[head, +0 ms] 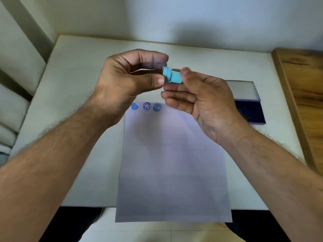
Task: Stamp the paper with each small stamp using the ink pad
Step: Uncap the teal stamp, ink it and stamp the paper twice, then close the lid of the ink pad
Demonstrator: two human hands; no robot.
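Observation:
A small light-blue stamp point(172, 75) lies sideways in the air above the table, held between both hands. My right hand point(201, 96) grips its handle end with thumb and fingers. My left hand point(129, 79) pinches the stamp's wider face end between thumb and forefinger. Below lies a white sheet of paper point(173, 163), hanging over the table's near edge, with three blue stamp marks point(146, 106) in a row along its top left. The open ink pad point(250, 109), dark blue with its lid raised behind it, sits to the right, partly hidden by my right hand.
The white table point(78, 105) is bounded by a wall at the back and a wooden panel point(304, 95) on the right. White cushions point(15, 95) stand to the left. No other stamps show in view.

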